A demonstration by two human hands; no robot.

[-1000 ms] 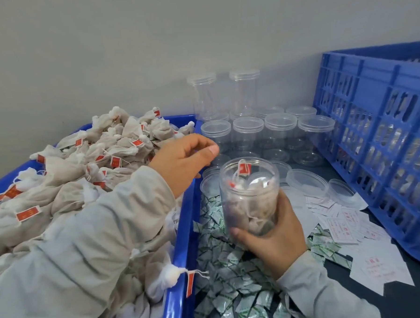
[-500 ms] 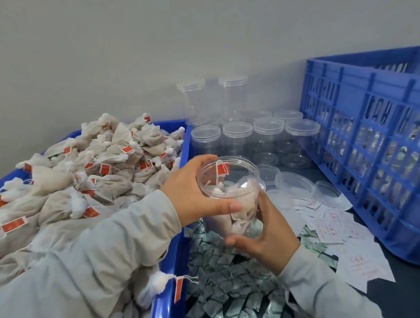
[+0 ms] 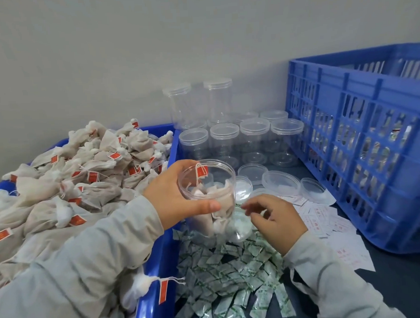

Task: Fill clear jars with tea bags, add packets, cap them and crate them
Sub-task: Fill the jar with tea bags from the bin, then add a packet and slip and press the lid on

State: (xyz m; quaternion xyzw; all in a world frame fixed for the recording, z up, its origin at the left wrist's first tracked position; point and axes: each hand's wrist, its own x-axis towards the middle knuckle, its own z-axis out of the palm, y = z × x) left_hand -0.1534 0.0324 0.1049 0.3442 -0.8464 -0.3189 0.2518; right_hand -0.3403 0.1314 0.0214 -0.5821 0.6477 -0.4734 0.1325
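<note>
My left hand (image 3: 174, 194) grips an uncapped clear jar (image 3: 210, 202) near its rim; the jar holds several tea bags, and a red tag hangs at its mouth. My right hand (image 3: 275, 216) hovers just right of the jar with loosely curled fingers, holding nothing. Under both hands lies a heap of green-and-white packets (image 3: 225, 279). Loose clear lids (image 3: 280, 183) lie beyond the jar. White paper slips (image 3: 329, 223) with red print are spread to the right.
A blue bin (image 3: 154, 283) heaped with tea bags (image 3: 83, 180) fills the left. Capped empty jars (image 3: 239, 140) stand stacked against the wall. A tall blue crate (image 3: 364, 146) stands at the right on the dark table.
My left hand came from the tea-bag bin and took the jar by its rim. My right hand let go of the jar and drew back to its right.
</note>
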